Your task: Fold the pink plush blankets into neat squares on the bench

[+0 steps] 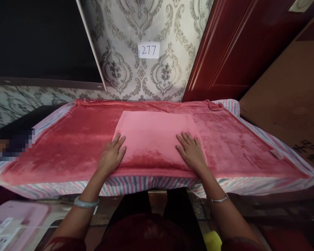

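Beyond pink cloth (155,130), wall label (149,50) "277"

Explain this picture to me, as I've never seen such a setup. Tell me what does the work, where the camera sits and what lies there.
There is no machine here: only a person's bare left hand and right hand. The single picture comes from a camera worn on that person's head, looking forward and down. In front lies a striped cloth, with a red plush blanket spread over it and a smaller pink cloth on top. The left hand rests flat at the pink cloth's left edge, the right hand near its right edge; neither grips anything. Behind, a card reading 277 is on the patterned wall.
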Demonstrator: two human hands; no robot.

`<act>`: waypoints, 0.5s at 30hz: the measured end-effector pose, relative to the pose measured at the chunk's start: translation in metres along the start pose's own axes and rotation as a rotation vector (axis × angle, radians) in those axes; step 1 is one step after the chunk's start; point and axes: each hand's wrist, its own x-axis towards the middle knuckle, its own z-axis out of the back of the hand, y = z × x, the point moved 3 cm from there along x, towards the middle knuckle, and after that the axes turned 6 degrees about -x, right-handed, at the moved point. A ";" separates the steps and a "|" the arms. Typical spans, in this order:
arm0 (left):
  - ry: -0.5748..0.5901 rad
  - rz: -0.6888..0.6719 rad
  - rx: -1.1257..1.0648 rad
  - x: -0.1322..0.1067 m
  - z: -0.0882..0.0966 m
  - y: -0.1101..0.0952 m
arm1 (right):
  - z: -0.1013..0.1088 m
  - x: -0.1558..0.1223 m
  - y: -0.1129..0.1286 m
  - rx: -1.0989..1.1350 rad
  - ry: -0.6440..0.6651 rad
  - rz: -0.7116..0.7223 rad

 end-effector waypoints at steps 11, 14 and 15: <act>-0.065 0.013 -0.010 -0.006 0.005 0.001 | -0.005 -0.022 -0.044 0.017 0.056 -0.126; -0.109 0.039 0.052 -0.002 0.015 0.001 | 0.001 -0.021 -0.056 0.019 0.050 -0.169; -0.115 0.044 0.075 0.002 0.018 -0.003 | 0.006 -0.017 -0.054 0.010 0.046 -0.174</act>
